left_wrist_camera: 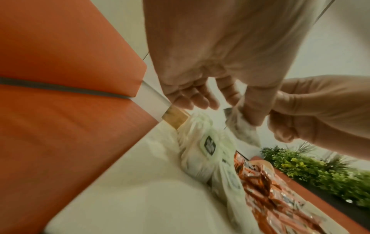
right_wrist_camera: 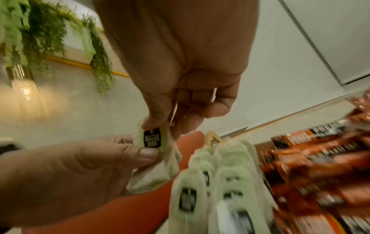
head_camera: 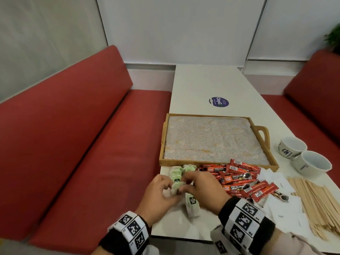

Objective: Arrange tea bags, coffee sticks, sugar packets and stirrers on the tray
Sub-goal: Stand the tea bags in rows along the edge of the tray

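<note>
Hands meet over the near left corner of the white bench (head_camera: pixel 202 83), both pinching one pale green tea bag (right_wrist_camera: pixel 158 152) just above the heap of tea bags (head_camera: pixel 176 173). The left hand (head_camera: pixel 161 194) grips the bag's lower part with thumb and curled fingers; the right hand (head_camera: pixel 200 186) pinches its top by the dark label, the other fingers folded in. In the left wrist view the same bag (left_wrist_camera: pixel 243 128) hangs between the two sets of fingertips, clear of the bench.

More tea bags lie under and beside the hands, one long one (head_camera: pixel 192 205) stretching toward the near edge. Just right of them sits a loose pile of red coffee sticks (head_camera: pixel 239 178), touching the tea bags at its left side and reaching up against the tray's near wall. White sugar packets (head_camera: pixel 283 205) spread to the right of the coffee sticks, some tucked beneath them, and wooden stirrers (head_camera: pixel 312 201) lie in a fanned bundle at the far right, partly over the packets.

The wooden tray (head_camera: pixel 162 142) rests on the bench just beyond the heaps, lined with a speckled grey mat (head_camera: pixel 213 138), its handle on the right side. None of the items lies inside it. Two white cups (head_camera: pixel 301 155) stand together right of the tray. A round purple sticker (head_camera: pixel 219 102) marks the bench farther back. Red upholstered seats (head_camera: pixel 73 144) flank both sides.
</note>
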